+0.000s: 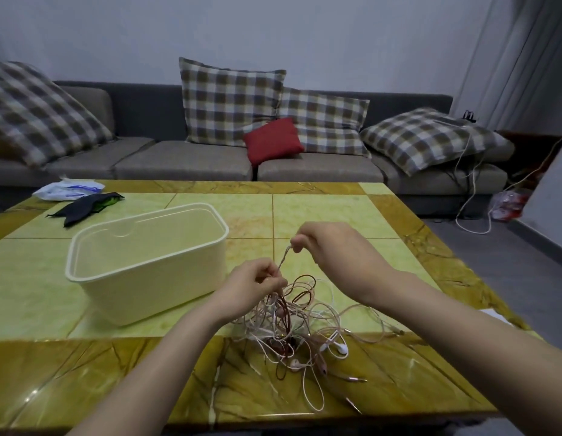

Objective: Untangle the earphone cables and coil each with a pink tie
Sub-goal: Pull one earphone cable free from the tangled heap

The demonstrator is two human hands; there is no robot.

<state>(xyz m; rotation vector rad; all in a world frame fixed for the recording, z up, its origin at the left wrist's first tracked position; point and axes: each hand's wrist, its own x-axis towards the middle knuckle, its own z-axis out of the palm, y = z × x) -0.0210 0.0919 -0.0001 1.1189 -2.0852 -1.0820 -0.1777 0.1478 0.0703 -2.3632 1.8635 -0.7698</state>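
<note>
Head view is showing untangling barely begun: the left hand (251,284) is gripping the knotted earphone cables (300,322) heaped on the bench (336,209), while the right hand (323,243) is pinching one pale strand (284,258) taut above them. The next move likely calls for easing that strand out through the loops.

A tangle of earphone cables (292,325), pale pink, white and dark red, lies on the near part of a green and ochre tiled table (336,209). The left hand (251,287) pinches strands at the top of the heap. The right hand (326,247), raised a little higher and farther back, pinches one pale strand (285,258) that runs taut between the two hands. White earbuds (342,349) and a jack plug (356,379) lie at the heap's near edge. A cream plastic tub (147,269) stands just left of the hands. Beyond it lie a black cloth (84,207) and a white packet (69,190). A grey sofa (179,162) with plaid pillows and a red cushion (273,140) stands behind the table.
</note>
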